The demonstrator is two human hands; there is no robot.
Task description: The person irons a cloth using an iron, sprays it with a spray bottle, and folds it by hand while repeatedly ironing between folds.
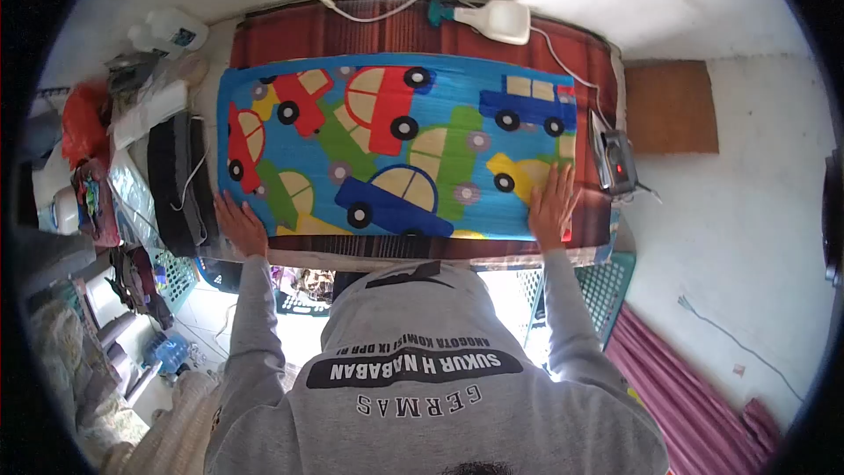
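A blue cloth (457, 154) printed with red, green, yellow and blue cars lies flat on a padded table with a red patterned cover (299, 31). On the cloth's lower left corner rests my left hand (242, 224), palm down with fingers spread. My right hand (552, 207) lies flat near its lower right corner, fingers stretched out. Neither hand holds anything. To the right of the cloth, beyond my right hand, an iron (615, 163) with a red light stands at the table's edge.
A white spray bottle (497, 21) with a green nozzle lies at the far edge, beside a white cable. Folded dark cloths (171, 180) are at the left edge. Green baskets (607, 295) stand below the table, and a pink curtain (677, 378) hangs at the lower right.
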